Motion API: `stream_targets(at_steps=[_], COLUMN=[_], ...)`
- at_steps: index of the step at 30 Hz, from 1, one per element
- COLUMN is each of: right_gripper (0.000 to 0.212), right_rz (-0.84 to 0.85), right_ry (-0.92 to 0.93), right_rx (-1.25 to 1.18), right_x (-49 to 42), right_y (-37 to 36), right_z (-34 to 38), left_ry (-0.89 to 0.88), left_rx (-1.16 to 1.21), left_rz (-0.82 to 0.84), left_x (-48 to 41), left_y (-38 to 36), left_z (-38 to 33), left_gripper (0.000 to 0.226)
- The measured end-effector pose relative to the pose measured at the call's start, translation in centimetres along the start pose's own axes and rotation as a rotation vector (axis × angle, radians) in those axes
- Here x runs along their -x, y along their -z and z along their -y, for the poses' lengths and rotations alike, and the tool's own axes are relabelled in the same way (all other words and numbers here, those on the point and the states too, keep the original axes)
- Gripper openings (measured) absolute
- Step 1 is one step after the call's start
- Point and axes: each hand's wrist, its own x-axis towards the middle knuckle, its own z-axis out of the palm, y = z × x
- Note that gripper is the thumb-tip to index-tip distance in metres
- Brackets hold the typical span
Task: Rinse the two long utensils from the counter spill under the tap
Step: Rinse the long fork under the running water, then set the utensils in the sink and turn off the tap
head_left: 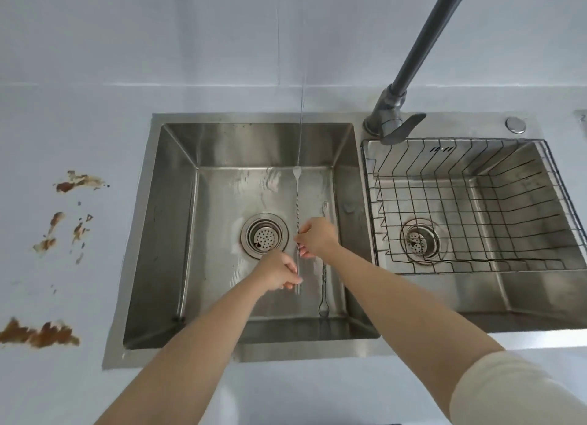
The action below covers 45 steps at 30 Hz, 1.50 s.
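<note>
- Worktop (79,123): brown spill stains (39,334) along its left edge.
- Left basin (165,234): thin water stream (301,123) falling near its back wall.
- Left hand (281,270) and right hand (316,237) both pinch the twisted utensil (297,199) mid-basin, tip under the stream.
- Second utensil (324,285) lies along the basin's right wall.
</note>
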Motion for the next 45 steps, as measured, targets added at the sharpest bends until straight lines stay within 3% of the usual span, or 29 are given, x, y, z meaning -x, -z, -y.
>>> stream_targets(at_steps=[6, 9, 13, 28, 30, 33, 38, 45], right_gripper=[0.026, 0.024, 0.013, 0.034, 0.03, 0.007, 0.033, 0.055], right_rz=[0.004, -0.026, -0.051, -0.033, -0.029, -0.019, -0.092, -0.248], right_ry=[-0.121, -0.139, -0.107, -0.11, -0.117, -0.091, -0.042, 0.14], right_rx=[0.087, 0.104, 0.189, 0.38, 0.391, 0.382, 0.346, 0.017], right_x=[-2.8, -3.4, -4.1, -3.9, -3.3, -1.8, 1.3, 6.2], right_y=[-2.6, -3.6, -4.5, -5.4, -5.3, -4.4, -1.3, 4.5], right_z=[-3.6, -4.8, -5.8, -6.1, -5.8, -4.4, -0.9, 4.0], left_ry=[0.043, 0.085, 0.112, 0.043, 0.019, 0.014, -0.028, -0.237], left_rx=[-0.181, -0.247, -0.374, -0.737, -0.762, -0.743, -0.628, -0.547], left_rz=[0.093, 0.151, 0.162, 0.146, 0.136, 0.101, -0.008, -0.221], left_x=[-2.1, -2.6, -3.6, -5.2, -4.8, -4.0, -1.6, 2.5], left_y=[-1.7, -2.6, -3.6, -5.0, -5.0, -4.5, -1.4, 3.3], left_z=[1.7, 1.8, 2.2, 3.7, 3.7, 3.2, 1.2, -3.8], left_gripper=[0.01, 0.025, 0.028, 0.036, 0.032, 0.031, 0.04, 0.035])
